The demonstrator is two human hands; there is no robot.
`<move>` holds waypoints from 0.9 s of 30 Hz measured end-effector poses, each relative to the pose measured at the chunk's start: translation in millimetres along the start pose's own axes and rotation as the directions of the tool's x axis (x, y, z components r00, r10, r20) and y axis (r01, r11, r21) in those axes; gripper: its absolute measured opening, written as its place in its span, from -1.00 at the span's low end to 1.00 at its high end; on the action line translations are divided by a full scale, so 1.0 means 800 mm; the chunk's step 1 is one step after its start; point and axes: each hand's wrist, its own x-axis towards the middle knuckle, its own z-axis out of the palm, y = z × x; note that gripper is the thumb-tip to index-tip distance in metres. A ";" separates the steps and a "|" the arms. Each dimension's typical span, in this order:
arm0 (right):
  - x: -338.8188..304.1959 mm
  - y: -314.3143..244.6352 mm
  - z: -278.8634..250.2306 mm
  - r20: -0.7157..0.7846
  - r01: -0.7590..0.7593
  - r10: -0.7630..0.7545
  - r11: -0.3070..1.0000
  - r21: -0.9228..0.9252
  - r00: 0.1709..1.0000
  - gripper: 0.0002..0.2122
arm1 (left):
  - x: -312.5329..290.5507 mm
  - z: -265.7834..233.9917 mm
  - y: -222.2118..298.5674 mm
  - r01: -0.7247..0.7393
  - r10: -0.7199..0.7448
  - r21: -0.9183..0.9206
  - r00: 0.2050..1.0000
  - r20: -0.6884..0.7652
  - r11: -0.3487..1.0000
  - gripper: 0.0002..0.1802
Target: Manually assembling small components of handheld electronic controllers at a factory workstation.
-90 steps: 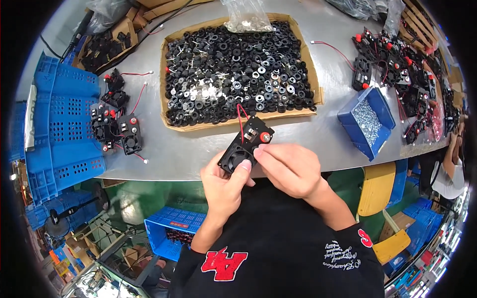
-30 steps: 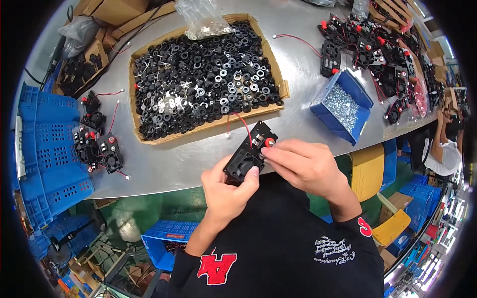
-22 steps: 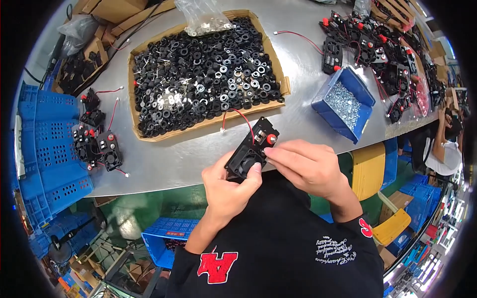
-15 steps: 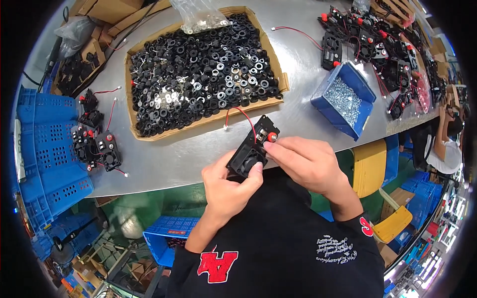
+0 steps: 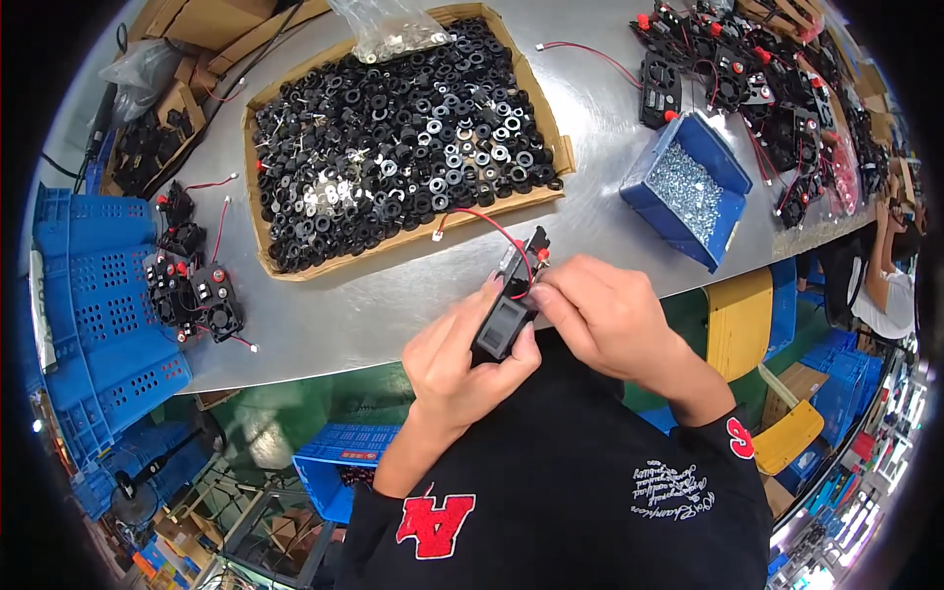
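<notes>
My left hand is closed around a black fan module, held tilted on its edge just over the table's near side. A red terminal sits toward the module's far end, and a red wire loops from it to a small white connector. At the module's right side my right hand has its thumb and fingertips pinched together close to the terminal. Whatever lies between those fingertips is hidden.
Beyond my hands stands a shallow cardboard tray of black and silver rings, with a plastic bag on its far edge. A blue bin of small metal parts is to the right. More fan modules lie left, beside blue crates.
My left hand has turned the fan module from face-up onto its edge. My right fingertips remain at its right side, near the terminal.
</notes>
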 end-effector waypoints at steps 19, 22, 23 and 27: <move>-0.012 -0.026 0.020 -0.105 -0.170 0.174 0.984 0.044 0.979 -0.81 | -0.008 0.006 -0.013 -0.080 0.093 0.132 0.991 -0.097 0.988 -0.51; -0.009 -0.027 0.015 -0.194 -0.135 0.162 0.980 0.148 0.968 -0.80 | -0.010 0.006 -0.016 -0.070 0.084 0.134 0.991 -0.103 0.989 -0.52; -0.010 -0.026 0.014 -0.196 -0.134 0.162 0.980 0.147 0.967 -0.80 | -0.011 0.006 -0.016 -0.058 0.072 0.129 0.992 -0.100 0.990 -0.52; -0.009 -0.022 0.018 -0.127 -0.129 0.139 0.988 0.085 0.982 -0.80 | -0.011 0.006 -0.017 -0.071 0.086 0.141 0.992 -0.097 0.987 -0.53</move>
